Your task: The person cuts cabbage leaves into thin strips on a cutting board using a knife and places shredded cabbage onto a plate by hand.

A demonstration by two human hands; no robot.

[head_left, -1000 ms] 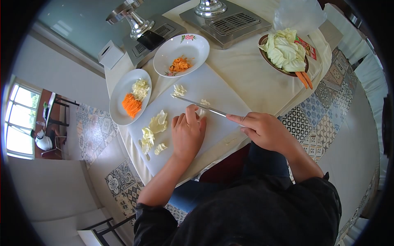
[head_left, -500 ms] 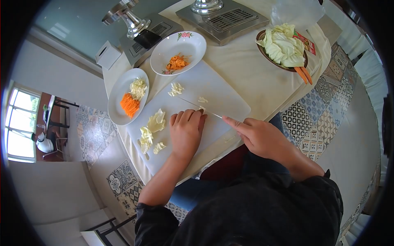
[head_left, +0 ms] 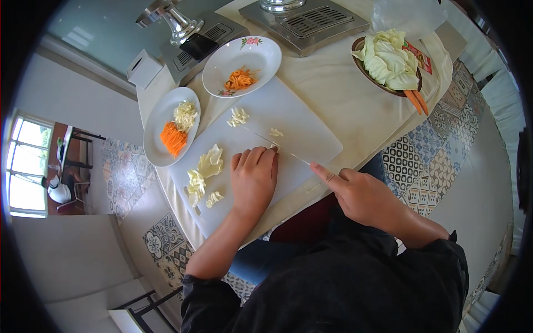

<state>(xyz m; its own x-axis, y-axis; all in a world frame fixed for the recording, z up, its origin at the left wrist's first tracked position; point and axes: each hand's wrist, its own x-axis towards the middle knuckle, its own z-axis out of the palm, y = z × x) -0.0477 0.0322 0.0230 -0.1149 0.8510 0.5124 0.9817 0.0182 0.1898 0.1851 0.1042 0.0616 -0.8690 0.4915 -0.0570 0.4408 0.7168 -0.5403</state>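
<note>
Patterned floor tiles (head_left: 416, 183) lay below the tabletop (head_left: 322, 83). L hand (head_left: 252, 180), fingers bunched, pinned a cabbage bit (head_left: 275, 145) on the board (head_left: 302, 116); R hand (head_left: 363, 200) gripped the knife (head_left: 300, 159), index extended. Cabbage prob. was light, crisp, slippery; curled tips behind blade suited it.

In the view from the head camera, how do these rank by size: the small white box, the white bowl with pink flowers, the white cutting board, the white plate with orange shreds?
Largest to smallest, as they look:
1. White cutting board
2. White flowered bowl and white plate: too alike to rank
3. Small white box
</note>
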